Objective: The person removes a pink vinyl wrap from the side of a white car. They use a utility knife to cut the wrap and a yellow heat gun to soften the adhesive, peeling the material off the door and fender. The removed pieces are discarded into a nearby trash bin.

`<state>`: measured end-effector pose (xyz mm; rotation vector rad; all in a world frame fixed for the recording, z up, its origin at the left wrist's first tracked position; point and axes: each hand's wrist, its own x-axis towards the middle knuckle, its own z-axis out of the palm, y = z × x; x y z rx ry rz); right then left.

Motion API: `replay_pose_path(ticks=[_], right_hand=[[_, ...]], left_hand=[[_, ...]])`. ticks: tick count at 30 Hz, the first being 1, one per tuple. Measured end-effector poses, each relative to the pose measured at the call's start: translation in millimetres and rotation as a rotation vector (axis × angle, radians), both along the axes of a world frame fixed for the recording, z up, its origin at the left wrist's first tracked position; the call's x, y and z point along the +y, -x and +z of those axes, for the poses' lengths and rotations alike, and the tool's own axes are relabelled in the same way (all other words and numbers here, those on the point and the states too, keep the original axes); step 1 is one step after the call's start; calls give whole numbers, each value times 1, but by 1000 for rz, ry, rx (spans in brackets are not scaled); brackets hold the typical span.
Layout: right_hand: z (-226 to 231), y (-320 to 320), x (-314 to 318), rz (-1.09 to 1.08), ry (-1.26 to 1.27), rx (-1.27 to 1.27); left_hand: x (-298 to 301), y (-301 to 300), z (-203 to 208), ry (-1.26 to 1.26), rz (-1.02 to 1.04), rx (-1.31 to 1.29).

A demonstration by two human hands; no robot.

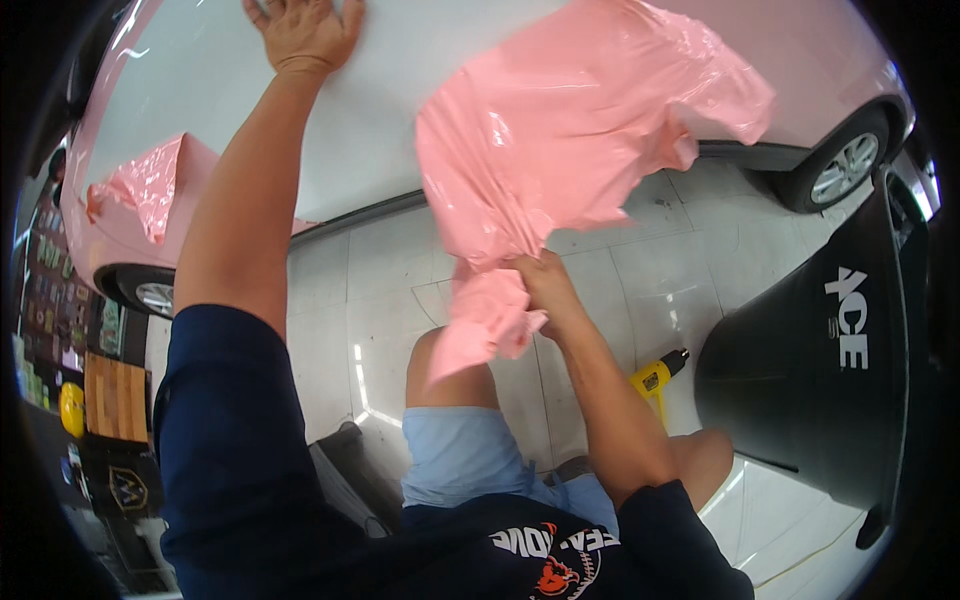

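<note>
A bunched sheet of glossy pink vinyl wrap (pixel 540 130) hangs off the side of a car, its upper right part still joined to the pink-covered body. My right hand (pixel 543 290) is closed round its gathered lower end, in front of my knee, and a crumpled tail dangles below the fist. Against the bare white car panel (pixel 375 110), my left hand (pixel 305 32) lies flat with fingers spread, at the top of the view. Another loose pink flap (pixel 165 185) folds out from the car at the left, beside my left forearm.
A large black trash bin (pixel 800 370) stands at the right. Beside it on the tiled floor lies a yellow heat gun (pixel 660 375). The car's wheels (pixel 845 170) show at both sides. A grey and black object (pixel 350 475) sits by my left leg.
</note>
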<state>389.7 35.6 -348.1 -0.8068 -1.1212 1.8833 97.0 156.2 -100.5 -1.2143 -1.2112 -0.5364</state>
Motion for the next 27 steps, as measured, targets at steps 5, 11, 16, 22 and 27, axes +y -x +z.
replay_pose_path(ticks=[5,11,16,22,27], right_hand=[[18,-62,-13,-66,26,-130],[24,-132,-22,-81,-33,-402],[13,-197,-32,-56,-18,-467],[35,-229,-45,-122,81,-399],[68,-228,-24,-137,86,-350]], left_hand=[[1,-2,0,6,-16,-24],[0,3,-2,13,-33,-32],[-1,-1,2,7,-54,-23],[-1,1,-2,23,-20,-41],[-4,-2,-1,13,-68,-30]])
